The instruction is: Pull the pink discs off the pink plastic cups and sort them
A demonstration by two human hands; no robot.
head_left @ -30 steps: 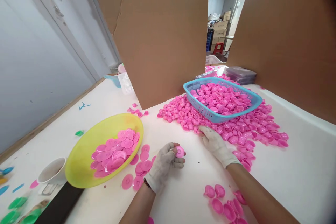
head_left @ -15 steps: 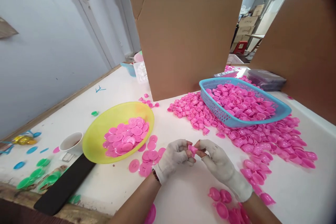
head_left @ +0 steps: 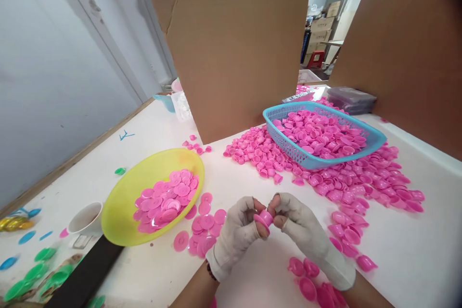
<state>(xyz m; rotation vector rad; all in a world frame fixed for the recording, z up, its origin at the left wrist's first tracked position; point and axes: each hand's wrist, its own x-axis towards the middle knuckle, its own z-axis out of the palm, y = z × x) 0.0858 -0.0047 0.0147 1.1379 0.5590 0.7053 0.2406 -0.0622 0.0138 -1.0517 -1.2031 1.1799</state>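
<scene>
Both my hands wear white gloves with bare fingertips. In front of me, my left hand [head_left: 240, 228] is closed on a small pink plastic toy cup [head_left: 266, 216], tilted, with a wide flat rim or disc at its lower end. My right hand [head_left: 302, 224] pinches the same cup from the other side with thumb and fingertips. Whether the disc is a separate piece I cannot tell. Left of my hands lie loose pink discs [head_left: 207, 222]. Beyond my right hand spreads a heap of pink toy cups [head_left: 342, 183], and a few more pink cups [head_left: 306, 288] lie near its wrist.
A yellow bowl [head_left: 119, 192] holding pink discs stands left, by a white cup [head_left: 85, 219] and a black strip [head_left: 88, 269]. Green pieces [head_left: 36, 272] lie nearby. A blue basket [head_left: 306, 160] full of pink cups rests on the heap. Cardboard panels [head_left: 234, 48] rise behind.
My view has shifted a little, moving the background leftward. The pink cup has turned between my fingers, so its wide rim now shows on my left hand's side.
</scene>
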